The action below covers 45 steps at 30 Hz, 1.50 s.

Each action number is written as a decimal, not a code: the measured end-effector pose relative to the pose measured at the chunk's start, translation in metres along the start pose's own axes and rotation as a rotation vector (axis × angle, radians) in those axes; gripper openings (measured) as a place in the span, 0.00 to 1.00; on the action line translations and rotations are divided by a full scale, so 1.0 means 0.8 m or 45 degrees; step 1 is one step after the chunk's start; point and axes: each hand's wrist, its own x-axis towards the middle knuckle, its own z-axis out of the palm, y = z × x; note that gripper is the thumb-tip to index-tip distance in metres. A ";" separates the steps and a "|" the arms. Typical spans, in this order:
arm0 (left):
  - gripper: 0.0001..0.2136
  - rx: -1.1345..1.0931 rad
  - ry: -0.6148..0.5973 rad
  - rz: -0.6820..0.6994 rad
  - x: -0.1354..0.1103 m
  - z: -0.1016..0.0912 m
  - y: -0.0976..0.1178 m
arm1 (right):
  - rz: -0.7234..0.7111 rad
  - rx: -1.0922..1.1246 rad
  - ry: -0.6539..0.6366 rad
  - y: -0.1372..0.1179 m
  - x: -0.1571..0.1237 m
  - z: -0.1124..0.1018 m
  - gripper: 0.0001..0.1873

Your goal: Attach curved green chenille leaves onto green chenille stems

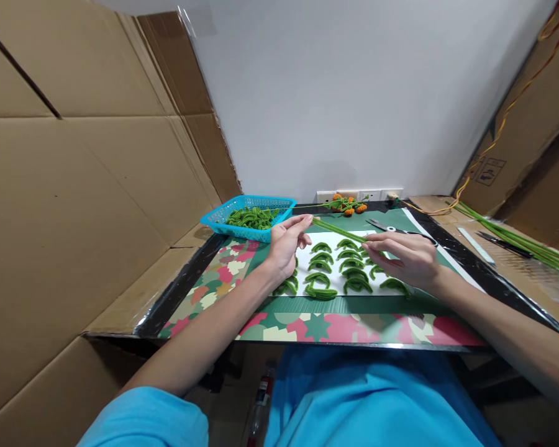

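A straight green pipe cleaner (338, 230) stretches between my two hands above a white sheet (307, 282). My left hand (286, 243) pinches its far end with closed fingers. My right hand (407, 256) grips the other end with fingers curled. Several bent green pipe-cleaner arcs (338, 268) lie in rows on the sheet, right under both hands.
A blue basket (223, 216) of green arcs stands at the back left. Scissors (395, 230) lie behind my right hand. Orange-and-green pipe-cleaner flowers (347, 205) sit by the wall. Long green stems (517, 239) and a ruler (475, 246) lie right. Cardboard walls flank the patterned mat (307, 323).
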 end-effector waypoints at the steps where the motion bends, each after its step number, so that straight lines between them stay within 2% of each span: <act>1: 0.17 -0.006 0.011 -0.010 0.001 0.000 0.000 | -0.007 0.005 -0.020 -0.001 0.001 0.000 0.07; 5: 0.17 -0.021 0.019 -0.005 0.002 0.000 0.000 | -0.046 0.040 -0.084 -0.002 0.002 -0.002 0.08; 12: 0.16 -0.014 0.012 0.018 0.003 -0.002 -0.002 | 0.008 0.041 -0.010 0.003 -0.003 -0.001 0.14; 16: 0.17 -0.010 0.010 0.026 0.004 -0.004 -0.003 | 0.005 0.060 -0.021 0.002 -0.004 -0.002 0.16; 20: 0.17 -0.007 0.012 0.033 0.005 -0.007 -0.003 | 0.044 0.041 -0.065 0.005 -0.006 -0.001 0.14; 29: 0.19 0.021 0.009 0.010 0.002 -0.005 -0.006 | 0.179 -0.076 0.065 0.011 -0.011 0.007 0.08; 37: 0.21 0.042 -0.025 0.055 -0.005 -0.002 -0.004 | 0.157 -0.157 0.018 0.015 -0.014 0.006 0.03; 45: 0.19 -0.040 0.039 0.134 0.001 -0.003 -0.002 | 0.132 -0.150 -0.020 0.012 -0.012 0.004 0.05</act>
